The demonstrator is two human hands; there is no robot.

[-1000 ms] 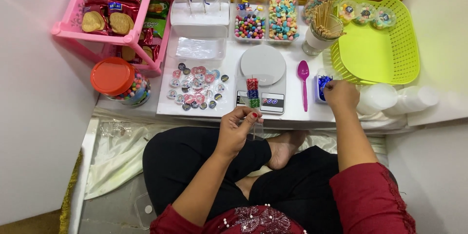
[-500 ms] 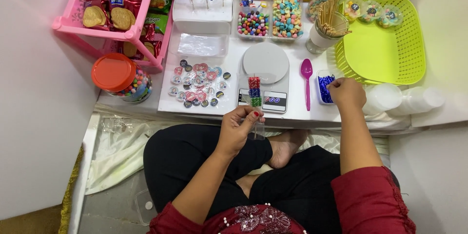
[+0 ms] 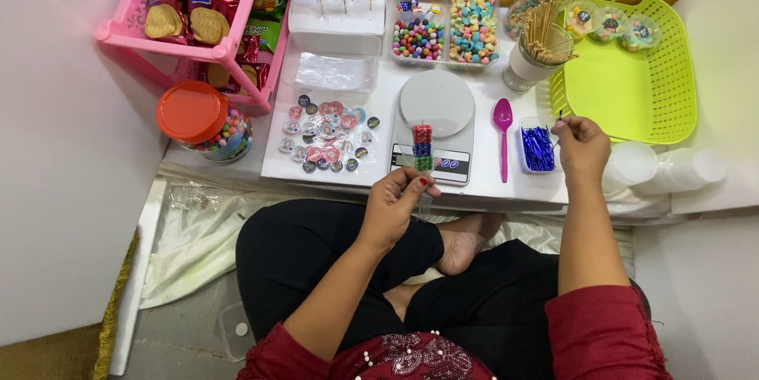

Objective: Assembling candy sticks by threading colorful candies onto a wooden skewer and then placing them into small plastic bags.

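Observation:
My left hand (image 3: 393,204) pinches the lower end of a candy skewer (image 3: 423,147) in a clear wrapper, with red, blue and green pieces stacked on it, held upright in front of the white kitchen scale (image 3: 436,121). My right hand (image 3: 583,145) is lifted just right of a small tray of blue twist ties (image 3: 538,147) and pinches one thin blue twist tie (image 3: 559,120) between its fingertips. A purple spoon (image 3: 503,131) lies between the scale and the tray.
Round stickers (image 3: 328,133) are spread on a white board. An orange-lidded candy jar (image 3: 203,120) and a pink snack rack (image 3: 198,16) stand left. Candy boxes (image 3: 445,26), a cup of wooden sticks (image 3: 540,49), a green basket (image 3: 632,71) and stacked clear cups (image 3: 664,170) sit behind and right.
My right hand has risen from the tray of blue ties with one tie pinched in it. The left hand keeps the skewer almost where it was.

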